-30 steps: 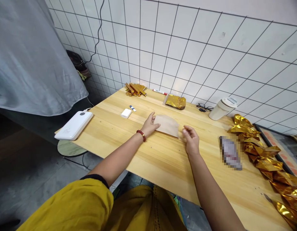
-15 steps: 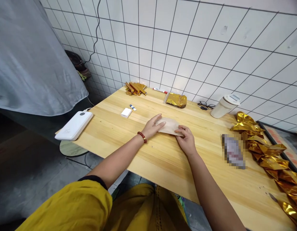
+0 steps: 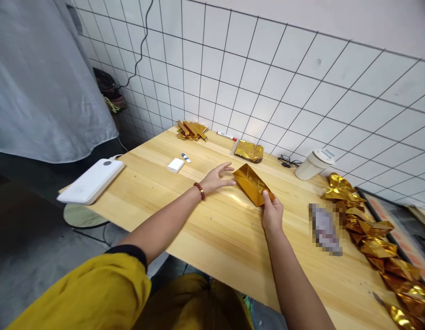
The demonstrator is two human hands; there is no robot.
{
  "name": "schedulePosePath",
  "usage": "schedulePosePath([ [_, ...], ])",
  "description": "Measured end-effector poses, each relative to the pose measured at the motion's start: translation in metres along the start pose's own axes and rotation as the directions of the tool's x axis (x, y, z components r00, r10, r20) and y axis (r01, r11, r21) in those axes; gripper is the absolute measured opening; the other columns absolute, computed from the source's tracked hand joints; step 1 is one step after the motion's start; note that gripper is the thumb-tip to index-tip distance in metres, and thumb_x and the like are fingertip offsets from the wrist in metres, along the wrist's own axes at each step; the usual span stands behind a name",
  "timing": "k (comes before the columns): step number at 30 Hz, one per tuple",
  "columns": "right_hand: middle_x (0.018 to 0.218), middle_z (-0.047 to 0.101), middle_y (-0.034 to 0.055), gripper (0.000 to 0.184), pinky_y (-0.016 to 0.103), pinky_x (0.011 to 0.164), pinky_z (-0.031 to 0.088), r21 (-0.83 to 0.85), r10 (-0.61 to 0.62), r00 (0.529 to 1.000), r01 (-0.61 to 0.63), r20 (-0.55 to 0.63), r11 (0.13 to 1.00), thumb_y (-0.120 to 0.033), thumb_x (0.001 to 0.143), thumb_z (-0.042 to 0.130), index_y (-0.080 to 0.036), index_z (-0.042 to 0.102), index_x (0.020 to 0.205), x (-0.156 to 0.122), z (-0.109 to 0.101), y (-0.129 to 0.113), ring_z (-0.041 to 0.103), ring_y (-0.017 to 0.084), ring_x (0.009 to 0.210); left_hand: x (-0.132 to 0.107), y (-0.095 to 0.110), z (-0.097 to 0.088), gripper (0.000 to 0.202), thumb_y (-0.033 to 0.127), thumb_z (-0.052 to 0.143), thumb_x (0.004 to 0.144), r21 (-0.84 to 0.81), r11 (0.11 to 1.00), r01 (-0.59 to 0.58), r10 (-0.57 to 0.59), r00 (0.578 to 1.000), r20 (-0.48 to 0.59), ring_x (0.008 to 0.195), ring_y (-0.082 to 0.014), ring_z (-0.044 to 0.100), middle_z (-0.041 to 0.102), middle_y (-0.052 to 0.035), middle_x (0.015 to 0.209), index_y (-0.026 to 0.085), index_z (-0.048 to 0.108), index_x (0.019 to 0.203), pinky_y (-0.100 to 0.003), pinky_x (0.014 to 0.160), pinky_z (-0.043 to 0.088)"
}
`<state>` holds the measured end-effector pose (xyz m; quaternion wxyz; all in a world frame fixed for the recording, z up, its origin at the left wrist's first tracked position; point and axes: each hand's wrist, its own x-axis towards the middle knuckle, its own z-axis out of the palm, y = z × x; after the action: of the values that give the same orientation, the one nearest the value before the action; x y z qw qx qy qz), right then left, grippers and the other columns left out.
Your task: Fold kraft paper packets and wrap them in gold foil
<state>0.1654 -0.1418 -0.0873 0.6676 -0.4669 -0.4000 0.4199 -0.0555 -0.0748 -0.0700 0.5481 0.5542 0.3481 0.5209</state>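
Observation:
My right hand [image 3: 272, 211] pinches the near corner of a folded gold foil sheet [image 3: 251, 183] and holds it tilted above the wooden table [image 3: 212, 229], shiny gold side up. My left hand [image 3: 215, 178], with a red bead bracelet at the wrist, hovers just left of the sheet with its fingers spread; its fingertips are close to the sheet's far left corner, and I cannot tell whether they touch it.
Folded gold pieces [image 3: 377, 229] lie in a row along the right side. A white cup [image 3: 313, 164], glasses, another gold packet [image 3: 249, 150], a red marker, gold strips [image 3: 191, 129], a small white box [image 3: 175, 165] and a white power bank [image 3: 91, 180] are on the table. A blurred item [image 3: 324, 228] lies to the right.
The sheet lay flat with its pale side up under both hands. My right hand has lifted and turned it so the gold side shows. My left hand let go and opened.

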Motion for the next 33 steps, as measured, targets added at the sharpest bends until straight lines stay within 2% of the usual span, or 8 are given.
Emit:
schedulePosePath([
  [8, 0.087, 0.074, -0.0005, 0.025, 0.025, 0.075, 0.057, 0.187, 0.051, 0.997, -0.038, -0.066, 0.982, -0.039, 0.069, 0.080, -0.022, 0.071, 0.085, 0.007, -0.007, -0.004, 0.068, 0.013, 0.080, -0.008, -0.001, -0.002, 0.091, 0.023, 0.090, 0.052, -0.022, 1.000, -0.007, 0.009, 0.997, 0.079, 0.125, -0.0260, 0.053, 0.062, -0.0155, 0.128, 0.020, 0.054, 0.135, -0.045, 0.112, 0.031],
  [12, 0.092, 0.074, 0.0013, 0.026, 0.028, 0.075, 0.058, 0.203, 0.074, 0.996, -0.062, -0.049, 0.977, -0.037, 0.067, 0.081, -0.022, 0.071, 0.087, 0.007, -0.007, -0.007, 0.069, 0.015, 0.084, -0.011, 0.001, 0.004, 0.071, 0.025, 0.092, 0.048, -0.078, 0.995, 0.059, -0.048, 0.989, 0.140, 0.116, -0.0263, 0.060, 0.067, -0.0132, 0.120, 0.017, 0.068, 0.116, -0.042, 0.105, 0.041],
  [16, 0.092, 0.074, 0.0012, 0.026, 0.028, 0.078, 0.057, 0.210, 0.084, 0.996, -0.074, -0.036, 0.975, -0.036, 0.067, 0.081, -0.022, 0.071, 0.085, 0.005, -0.006, -0.009, 0.068, 0.014, 0.084, -0.018, 0.006, 0.009, 0.045, 0.036, 0.088, 0.055, -0.124, 0.973, 0.192, -0.160, 0.960, 0.231, 0.088, -0.0227, 0.068, 0.074, -0.0100, 0.093, 0.012, 0.075, 0.091, -0.040, 0.089, 0.051],
  [19, 0.085, 0.072, -0.0005, 0.023, 0.027, 0.074, 0.056, 0.179, 0.079, 0.997, -0.076, -0.005, 0.981, -0.035, 0.066, 0.081, -0.022, 0.069, 0.081, 0.005, -0.008, -0.009, 0.067, 0.013, 0.078, -0.020, 0.010, 0.009, 0.041, 0.033, 0.089, 0.055, -0.214, 0.950, 0.227, -0.186, 0.963, 0.193, 0.079, -0.0187, 0.068, 0.075, -0.0075, 0.086, 0.012, 0.075, 0.087, -0.036, 0.084, 0.052],
  [22, 0.076, 0.070, -0.0015, 0.021, 0.027, 0.065, 0.053, 0.124, 0.077, 0.997, -0.080, 0.031, 0.989, -0.033, 0.064, 0.081, -0.021, 0.067, 0.074, 0.005, -0.010, -0.010, 0.063, 0.012, 0.067, -0.017, 0.013, 0.006, 0.037, 0.031, 0.089, 0.055, -0.342, 0.909, 0.238, -0.223, 0.971, 0.084, 0.072, -0.0165, 0.067, 0.075, -0.0069, 0.082, 0.012, 0.075, 0.083, -0.034, 0.079, 0.053],
  [28, 0.062, 0.065, -0.0035, 0.024, 0.024, 0.058, 0.045, 0.045, 0.100, 0.989, -0.105, 0.109, 0.993, -0.028, 0.057, 0.085, -0.020, 0.069, 0.073, -0.004, -0.005, -0.014, 0.055, 0.010, 0.055, -0.008, 0.011, -0.001, 0.035, 0.032, 0.089, 0.056, -0.528, 0.834, 0.161, -0.245, 0.965, -0.094, 0.069, -0.0153, 0.067, 0.075, -0.0079, 0.081, 0.011, 0.074, 0.080, -0.031, 0.077, 0.054],
  [31, 0.062, 0.066, -0.0025, 0.024, 0.024, 0.055, 0.043, -0.002, 0.123, 0.984, -0.123, 0.129, 0.992, -0.028, 0.057, 0.086, -0.020, 0.068, 0.071, -0.006, -0.003, -0.015, 0.054, 0.010, 0.054, -0.008, 0.011, -0.002, 0.039, 0.036, 0.089, 0.056, -0.556, 0.811, 0.179, -0.244, 0.969, -0.045, 0.073, -0.0172, 0.069, 0.075, -0.0091, 0.084, 0.013, 0.073, 0.083, -0.032, 0.077, 0.055],
  [33, 0.064, 0.067, -0.0021, 0.026, 0.025, 0.056, 0.044, 0.004, 0.115, 0.987, -0.116, 0.108, 0.993, -0.029, 0.057, 0.086, -0.020, 0.068, 0.073, -0.004, -0.003, -0.014, 0.055, 0.010, 0.055, -0.011, 0.011, -0.001, 0.044, 0.031, 0.091, 0.052, -0.520, 0.819, 0.242, -0.244, 0.968, 0.067, 0.077, -0.0188, 0.070, 0.076, -0.0097, 0.087, 0.013, 0.074, 0.088, -0.034, 0.079, 0.055],
])
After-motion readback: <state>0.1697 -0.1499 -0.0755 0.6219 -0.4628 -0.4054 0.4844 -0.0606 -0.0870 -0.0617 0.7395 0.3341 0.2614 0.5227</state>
